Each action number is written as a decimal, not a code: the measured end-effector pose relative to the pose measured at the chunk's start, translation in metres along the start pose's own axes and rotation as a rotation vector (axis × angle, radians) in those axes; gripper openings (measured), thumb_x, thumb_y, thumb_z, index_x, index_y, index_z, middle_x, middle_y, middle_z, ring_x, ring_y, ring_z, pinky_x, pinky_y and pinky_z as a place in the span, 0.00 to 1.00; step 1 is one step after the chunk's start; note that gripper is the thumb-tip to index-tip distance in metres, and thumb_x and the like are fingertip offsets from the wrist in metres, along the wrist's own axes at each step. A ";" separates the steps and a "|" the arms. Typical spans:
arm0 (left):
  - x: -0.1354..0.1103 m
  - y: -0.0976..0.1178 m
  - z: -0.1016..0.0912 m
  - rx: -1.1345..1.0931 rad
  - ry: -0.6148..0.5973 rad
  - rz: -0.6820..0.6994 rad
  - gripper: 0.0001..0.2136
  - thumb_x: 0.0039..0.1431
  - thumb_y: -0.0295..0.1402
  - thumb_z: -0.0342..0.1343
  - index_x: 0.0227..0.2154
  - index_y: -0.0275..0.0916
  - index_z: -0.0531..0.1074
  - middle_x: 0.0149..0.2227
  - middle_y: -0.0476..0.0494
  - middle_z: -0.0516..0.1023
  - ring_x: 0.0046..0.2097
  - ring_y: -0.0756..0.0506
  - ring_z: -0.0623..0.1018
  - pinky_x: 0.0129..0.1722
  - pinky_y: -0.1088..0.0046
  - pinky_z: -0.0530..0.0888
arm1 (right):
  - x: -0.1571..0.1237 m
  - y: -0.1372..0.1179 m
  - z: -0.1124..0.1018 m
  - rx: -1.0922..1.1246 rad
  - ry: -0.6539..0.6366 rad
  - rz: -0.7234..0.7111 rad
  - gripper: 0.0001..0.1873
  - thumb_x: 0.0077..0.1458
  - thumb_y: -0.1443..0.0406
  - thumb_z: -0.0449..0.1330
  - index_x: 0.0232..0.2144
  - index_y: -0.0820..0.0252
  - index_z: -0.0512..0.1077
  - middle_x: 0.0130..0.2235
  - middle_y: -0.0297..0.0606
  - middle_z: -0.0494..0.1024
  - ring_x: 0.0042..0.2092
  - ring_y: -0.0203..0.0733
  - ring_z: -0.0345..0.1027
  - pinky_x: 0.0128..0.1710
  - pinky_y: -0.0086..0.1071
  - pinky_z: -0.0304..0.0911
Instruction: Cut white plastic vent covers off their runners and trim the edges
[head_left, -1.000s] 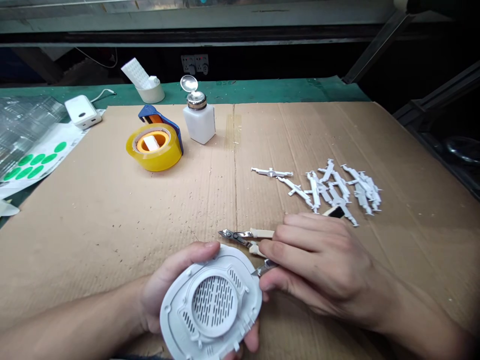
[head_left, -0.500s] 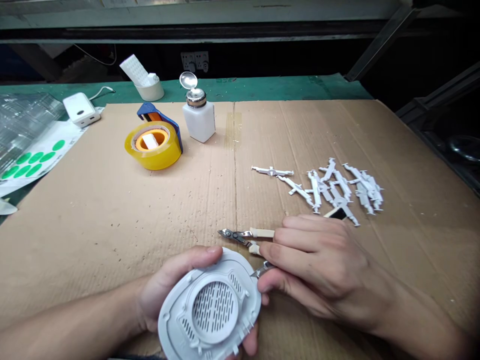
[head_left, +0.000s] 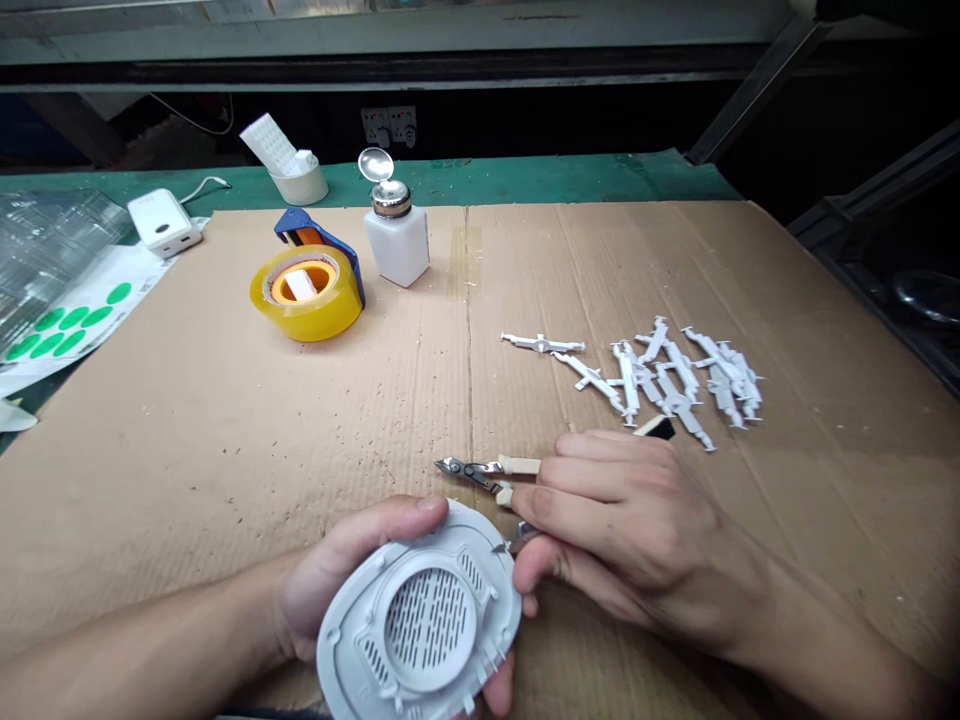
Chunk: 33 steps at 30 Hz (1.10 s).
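The left hand [head_left: 341, 565] grips a white plastic vented housing [head_left: 420, 625] from beneath; the right hand [head_left: 622, 520] pinches a small knife [head_left: 521, 540] at its rim, side cutters [head_left: 472, 472] just beyond the grip.

Workshop bench [head_left: 525, 180] with cardboard sheet [head_left: 225, 450], craft knife [head_left: 519, 540]

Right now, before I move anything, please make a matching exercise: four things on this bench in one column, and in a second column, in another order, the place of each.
Things: 1 white vented plastic cover; 2 side cutters; 3 yellow tape roll; 4 white plastic runner pieces.
Places: A beside the white bottle; B held in the left hand; C handles inside the right hand; D in a loose heap on the cardboard, right of centre.
Pairs: 1-B, 2-C, 3-A, 4-D.
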<state>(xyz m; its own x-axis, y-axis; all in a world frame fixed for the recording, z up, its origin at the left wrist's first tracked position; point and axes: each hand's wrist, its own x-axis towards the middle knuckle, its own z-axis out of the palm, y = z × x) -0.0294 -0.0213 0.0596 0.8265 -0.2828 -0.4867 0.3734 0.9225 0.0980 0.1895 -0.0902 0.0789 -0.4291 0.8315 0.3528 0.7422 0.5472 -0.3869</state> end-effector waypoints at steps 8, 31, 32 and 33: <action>0.001 0.000 -0.001 0.040 -0.035 0.036 0.30 0.45 0.57 0.59 0.38 0.32 0.75 0.32 0.39 0.78 0.27 0.49 0.74 0.30 0.76 0.69 | 0.001 -0.005 -0.003 0.213 0.084 0.127 0.23 0.60 0.51 0.62 0.39 0.70 0.75 0.28 0.35 0.71 0.30 0.37 0.60 0.29 0.33 0.54; -0.102 0.046 0.003 1.653 1.261 0.901 0.36 0.48 0.52 0.65 0.61 0.52 0.63 0.60 0.47 0.66 0.54 0.35 0.70 0.55 0.62 0.68 | -0.003 0.003 -0.007 -0.170 0.263 0.262 0.16 0.66 0.58 0.57 0.43 0.68 0.74 0.33 0.41 0.76 0.35 0.42 0.70 0.35 0.36 0.64; -0.097 0.041 0.004 1.456 1.033 0.965 0.36 0.50 0.53 0.64 0.61 0.52 0.63 0.59 0.48 0.67 0.54 0.36 0.71 0.54 0.64 0.70 | -0.002 0.002 -0.009 -0.153 0.267 0.230 0.17 0.67 0.58 0.56 0.43 0.69 0.73 0.33 0.42 0.76 0.35 0.42 0.69 0.34 0.36 0.64; -0.091 0.036 0.003 1.217 0.755 0.950 0.36 0.50 0.57 0.62 0.61 0.51 0.63 0.57 0.46 0.69 0.53 0.38 0.73 0.51 0.66 0.72 | -0.002 0.000 -0.011 -0.130 0.266 0.197 0.18 0.68 0.57 0.54 0.44 0.70 0.73 0.33 0.42 0.75 0.34 0.41 0.68 0.34 0.35 0.63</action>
<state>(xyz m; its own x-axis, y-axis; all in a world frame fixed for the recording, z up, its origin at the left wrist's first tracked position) -0.0893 0.0369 0.1101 0.6974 0.7086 -0.1072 0.2835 -0.1353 0.9494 0.1958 -0.0932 0.0873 -0.1352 0.8563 0.4984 0.8639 0.3482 -0.3639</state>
